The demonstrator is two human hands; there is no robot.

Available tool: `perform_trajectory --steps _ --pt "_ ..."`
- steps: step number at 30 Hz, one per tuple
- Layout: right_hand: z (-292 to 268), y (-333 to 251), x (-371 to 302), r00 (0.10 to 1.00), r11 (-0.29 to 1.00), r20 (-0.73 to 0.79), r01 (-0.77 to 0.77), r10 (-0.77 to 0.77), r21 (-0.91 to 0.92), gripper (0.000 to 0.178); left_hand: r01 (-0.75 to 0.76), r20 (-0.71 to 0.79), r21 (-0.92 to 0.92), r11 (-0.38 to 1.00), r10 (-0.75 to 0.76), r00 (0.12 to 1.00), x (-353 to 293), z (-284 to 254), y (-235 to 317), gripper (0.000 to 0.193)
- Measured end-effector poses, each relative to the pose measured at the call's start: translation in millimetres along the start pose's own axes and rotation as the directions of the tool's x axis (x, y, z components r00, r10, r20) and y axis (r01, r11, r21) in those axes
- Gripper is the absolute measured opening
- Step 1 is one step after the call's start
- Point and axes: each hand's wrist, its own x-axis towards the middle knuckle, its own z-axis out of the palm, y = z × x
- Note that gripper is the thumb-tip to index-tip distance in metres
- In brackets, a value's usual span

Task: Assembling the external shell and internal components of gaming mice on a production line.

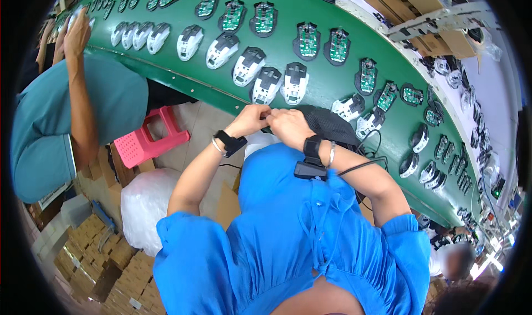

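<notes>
My left hand and my right hand meet at the near edge of the green table. The fingers of both are closed and pressed together at a small dark thing, mostly hidden, whose kind I cannot make out. Just beyond my hands lie white-and-black mouse shells, among them one shell and its neighbour. A black mesh-like thing sits right beside my right hand. Each wrist wears a black strap with a dark box; a black cable runs near the right one.
Mouse bases with green circuit boards line the far side of the green table. At the left a co-worker in a teal shirt works near a pink stool. A white plastic bag and cardboard boxes stand on the floor.
</notes>
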Motion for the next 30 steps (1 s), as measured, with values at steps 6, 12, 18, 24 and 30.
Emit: perform_trajectory --steps 6,12,18,24,30 --pt "8.1 -1.8 4.4 0.998 1.0 -0.067 -0.009 0.007 -0.025 0.012 0.164 0.082 -0.224 0.961 -0.149 0.985 -4.6 -7.4 -3.1 0.018" --pt "-5.7 17.2 -6.0 0.976 0.948 -0.218 0.086 -0.018 0.307 0.008 0.133 0.192 -0.446 0.885 -0.051 0.98 -9.2 -9.5 4.6 0.027" --pt "-8.5 32.8 -4.0 0.949 0.676 -0.053 -0.183 0.312 0.714 0.012 0.177 0.105 -0.094 0.98 -0.167 0.98 -11.7 -16.6 30.8 0.036" --pt "-33.5 29.7 -1.8 0.947 0.733 0.152 -0.316 0.284 0.602 0.014 0.246 -0.025 -0.39 0.887 -0.277 0.96 -23.7 -6.6 29.4 0.015" --pt "-47.8 44.7 -3.1 0.936 0.749 -0.054 0.312 -0.347 0.585 0.01 0.186 -0.142 -0.348 0.919 -0.248 0.958 -23.0 14.1 12.6 0.017"
